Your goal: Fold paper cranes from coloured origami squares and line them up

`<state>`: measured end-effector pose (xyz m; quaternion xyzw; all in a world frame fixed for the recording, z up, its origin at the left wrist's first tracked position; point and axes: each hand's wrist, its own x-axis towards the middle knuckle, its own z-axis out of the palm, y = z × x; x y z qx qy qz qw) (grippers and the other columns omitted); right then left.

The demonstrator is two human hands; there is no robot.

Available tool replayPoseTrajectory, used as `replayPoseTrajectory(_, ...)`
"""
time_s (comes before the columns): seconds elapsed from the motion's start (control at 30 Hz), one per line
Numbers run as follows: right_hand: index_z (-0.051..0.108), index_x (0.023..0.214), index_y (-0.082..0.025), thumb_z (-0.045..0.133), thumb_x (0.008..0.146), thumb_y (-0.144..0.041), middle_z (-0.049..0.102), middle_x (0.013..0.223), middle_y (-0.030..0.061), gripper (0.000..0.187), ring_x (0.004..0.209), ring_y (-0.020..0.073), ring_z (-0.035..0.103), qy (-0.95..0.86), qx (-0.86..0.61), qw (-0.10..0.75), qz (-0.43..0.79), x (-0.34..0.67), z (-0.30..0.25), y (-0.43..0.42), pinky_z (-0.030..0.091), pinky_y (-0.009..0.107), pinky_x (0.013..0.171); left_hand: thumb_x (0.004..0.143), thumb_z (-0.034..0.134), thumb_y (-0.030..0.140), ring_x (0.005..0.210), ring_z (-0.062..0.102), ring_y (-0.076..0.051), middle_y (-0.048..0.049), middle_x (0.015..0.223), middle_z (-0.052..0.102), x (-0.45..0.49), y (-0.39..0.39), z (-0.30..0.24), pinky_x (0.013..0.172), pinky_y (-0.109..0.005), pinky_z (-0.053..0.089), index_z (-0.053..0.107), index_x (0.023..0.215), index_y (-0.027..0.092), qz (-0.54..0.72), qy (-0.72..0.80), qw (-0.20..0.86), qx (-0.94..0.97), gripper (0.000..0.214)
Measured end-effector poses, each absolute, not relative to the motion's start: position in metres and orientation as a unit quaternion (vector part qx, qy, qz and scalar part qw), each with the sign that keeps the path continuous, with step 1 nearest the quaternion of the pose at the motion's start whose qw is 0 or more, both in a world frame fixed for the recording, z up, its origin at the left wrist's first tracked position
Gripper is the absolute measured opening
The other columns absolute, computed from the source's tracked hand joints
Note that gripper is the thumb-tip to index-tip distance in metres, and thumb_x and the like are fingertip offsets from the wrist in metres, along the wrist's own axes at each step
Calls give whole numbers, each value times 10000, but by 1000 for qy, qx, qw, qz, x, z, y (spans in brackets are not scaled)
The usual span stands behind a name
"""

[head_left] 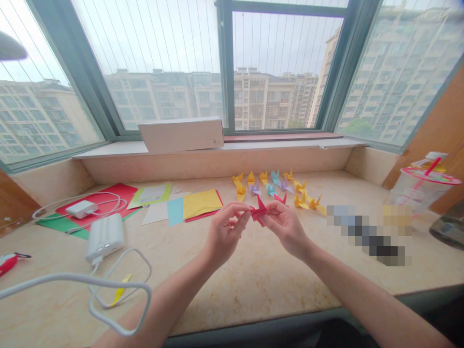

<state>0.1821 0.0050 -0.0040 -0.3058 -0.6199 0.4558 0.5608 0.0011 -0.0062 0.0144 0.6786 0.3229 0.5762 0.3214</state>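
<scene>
A small red origami crane [259,210] is held up between my two hands over the marble-look counter. The fingertips of my left hand [229,227] pinch its left tip. My right hand [284,223] grips its body and right side between thumb and fingers. One pointed red flap stands upright, and another red point shows behind the right fingers. Just beyond my hands, several folded paper cranes stand in loose rows: yellow cranes [300,200], purple cranes [255,189] and blue cranes [275,177].
Left of my hands lie yellow paper sheets [201,204], blue paper [176,212] and red paper [121,191]. A white power bank [105,236] with looping cables sits at the left. A plastic cup [413,191] stands at the right. A white box [181,135] rests on the sill.
</scene>
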Motion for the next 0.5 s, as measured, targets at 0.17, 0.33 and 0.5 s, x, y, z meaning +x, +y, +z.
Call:
replayPoseTrajectory(0.17, 611, 916, -205, 718, 862, -400, 709, 913, 68, 229, 851, 209, 660, -626, -317, 565, 434, 182, -6, 6, 503, 373, 795, 903, 651, 342, 558, 542, -69, -48, 932, 627, 2, -3, 16, 393, -159, 449, 696, 913, 172, 583, 328, 343, 659, 176)
replayPoseTrajectory(0.33, 619, 930, -197, 717, 865, -407, 730, 922, 77, 241, 851, 212, 673, -638, -317, 563, 420, 182, -6, 7, 514, 382, 801, 883, 672, 379, 445, 486, -54, 41, 664, 563, 3, -2, 15, 369, -142, 388, 640, 953, 180, 588, 344, 385, 623, 214)
replayPoseTrajectory(0.5, 633, 937, -205, 704, 876, -402, 731, 924, 76, 219, 849, 217, 675, -660, -327, 562, 376, 181, -8, 7, 528, 399, 811, 863, 689, 406, 396, 447, -42, 61, 602, 549, 4, -2, 17, 368, -142, 345, 624, 959, 167, 591, 366, 392, 602, 266)
